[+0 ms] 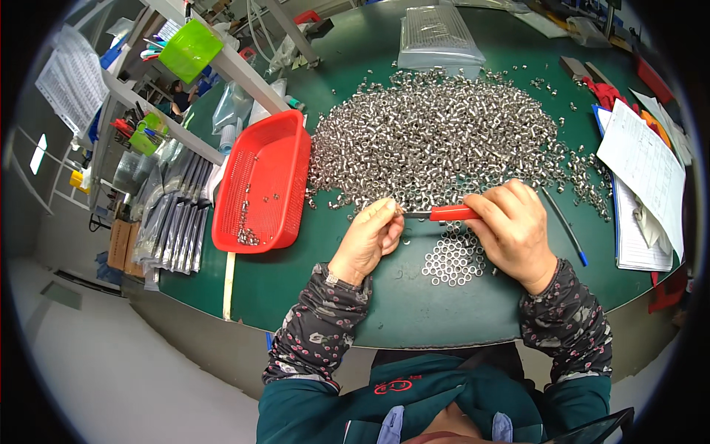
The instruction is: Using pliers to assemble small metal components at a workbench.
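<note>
My right hand [514, 229] is closed round the red handle of a slim hand tool [451, 213] with a dark shaft. The shaft points left and its tip meets the fingers of my left hand [368, 235]. With thumb and forefinger my left hand pinches a small metal piece, mostly hidden by the fingertips. Just beyond both hands spreads a large heap of small shiny metal rings [436, 133]. Nearer to me, below the tool, several rings [452, 260] lie flat in a single layer on the green table [421, 314].
A red plastic basket [292, 177] with a few metal pieces stands left of the heap. Bagged parts [177, 222] are stacked farther left. On the right lie a blue pen [566, 228] and papers on a clipboard [643, 177]. A plastic-wrapped stack [440, 37] sits behind the heap.
</note>
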A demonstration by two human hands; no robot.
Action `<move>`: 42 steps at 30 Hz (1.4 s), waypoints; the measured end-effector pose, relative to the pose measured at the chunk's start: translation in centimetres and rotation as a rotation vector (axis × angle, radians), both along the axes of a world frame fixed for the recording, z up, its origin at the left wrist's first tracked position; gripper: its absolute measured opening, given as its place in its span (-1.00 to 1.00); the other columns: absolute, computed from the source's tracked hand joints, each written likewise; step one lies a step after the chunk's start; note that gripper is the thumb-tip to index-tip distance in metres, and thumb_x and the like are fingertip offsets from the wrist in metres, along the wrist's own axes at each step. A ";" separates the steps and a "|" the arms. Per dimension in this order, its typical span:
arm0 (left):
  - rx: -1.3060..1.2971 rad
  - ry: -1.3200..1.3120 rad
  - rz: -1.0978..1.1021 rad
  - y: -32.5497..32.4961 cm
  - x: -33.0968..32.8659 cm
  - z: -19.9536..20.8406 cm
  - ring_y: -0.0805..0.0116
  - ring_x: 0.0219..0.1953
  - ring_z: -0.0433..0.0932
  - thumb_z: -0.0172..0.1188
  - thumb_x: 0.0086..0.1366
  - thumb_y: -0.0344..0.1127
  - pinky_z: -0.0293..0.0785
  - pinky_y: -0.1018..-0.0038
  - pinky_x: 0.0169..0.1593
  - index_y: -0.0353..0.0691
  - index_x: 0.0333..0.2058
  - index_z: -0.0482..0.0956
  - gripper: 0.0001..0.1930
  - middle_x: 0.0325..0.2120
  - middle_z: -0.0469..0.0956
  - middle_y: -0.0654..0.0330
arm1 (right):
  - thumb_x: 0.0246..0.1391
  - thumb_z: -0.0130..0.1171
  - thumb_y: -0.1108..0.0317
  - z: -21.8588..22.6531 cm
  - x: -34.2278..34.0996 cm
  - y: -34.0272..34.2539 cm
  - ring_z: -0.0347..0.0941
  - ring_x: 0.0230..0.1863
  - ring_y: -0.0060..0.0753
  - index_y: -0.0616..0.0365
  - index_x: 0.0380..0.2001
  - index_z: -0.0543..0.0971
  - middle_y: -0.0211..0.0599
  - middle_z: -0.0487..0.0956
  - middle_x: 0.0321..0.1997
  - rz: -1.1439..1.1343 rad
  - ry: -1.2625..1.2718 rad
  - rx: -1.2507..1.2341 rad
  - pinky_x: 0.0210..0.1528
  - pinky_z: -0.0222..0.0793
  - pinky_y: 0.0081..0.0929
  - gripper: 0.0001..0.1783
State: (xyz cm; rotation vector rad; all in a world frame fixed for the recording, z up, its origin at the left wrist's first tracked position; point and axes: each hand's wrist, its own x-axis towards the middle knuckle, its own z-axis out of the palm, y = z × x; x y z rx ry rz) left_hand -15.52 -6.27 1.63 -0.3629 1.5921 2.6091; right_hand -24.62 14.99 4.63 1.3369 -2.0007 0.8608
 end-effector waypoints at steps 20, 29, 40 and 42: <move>0.032 0.280 0.083 -0.3 -0.3 -0.8 0.57 -0.53 0.32 0.05 0.24 -0.41 0.23 0.69 -0.60 -0.22 -0.24 0.37 -0.87 -0.40 0.43 0.23 | -0.07 0.16 0.25 -1.2 0.4 -0.3 0.41 -0.55 -0.23 0.10 -0.40 0.56 -0.27 0.45 -0.59 0.060 -0.647 0.042 -0.52 0.28 -0.35 -0.81; 0.010 0.219 0.113 -0.4 -0.1 -1.1 0.58 -0.53 0.35 0.05 0.23 -0.41 0.24 0.70 -0.59 -0.25 -0.26 0.41 -0.89 -0.48 0.44 0.24 | -0.08 0.16 0.26 -1.2 0.4 -0.5 0.41 -0.54 -0.21 0.11 -0.43 0.56 -0.28 0.43 -0.61 0.051 -0.605 0.061 -0.51 0.28 -0.33 -0.83; -0.026 0.171 0.119 -0.1 -0.1 -0.7 0.65 -0.58 0.36 0.06 0.24 -0.39 0.21 0.78 -0.63 -0.24 -0.28 0.43 -0.90 -0.56 0.44 0.31 | -0.16 0.21 0.31 -1.4 0.2 -0.4 0.39 -0.52 -0.25 0.13 -0.41 0.53 -0.30 0.40 -0.59 -0.005 -0.287 0.044 -0.50 0.30 -0.36 -0.80; -0.025 0.166 0.123 -0.3 -0.1 -0.7 0.65 -0.58 0.36 0.05 0.24 -0.39 0.21 0.78 -0.63 -0.24 -0.28 0.43 -0.90 -0.56 0.44 0.31 | -0.18 0.22 0.33 -1.3 0.2 -0.4 0.38 -0.52 -0.25 0.14 -0.41 0.52 -0.31 0.39 -0.59 -0.009 -0.256 0.052 -0.50 0.30 -0.37 -0.80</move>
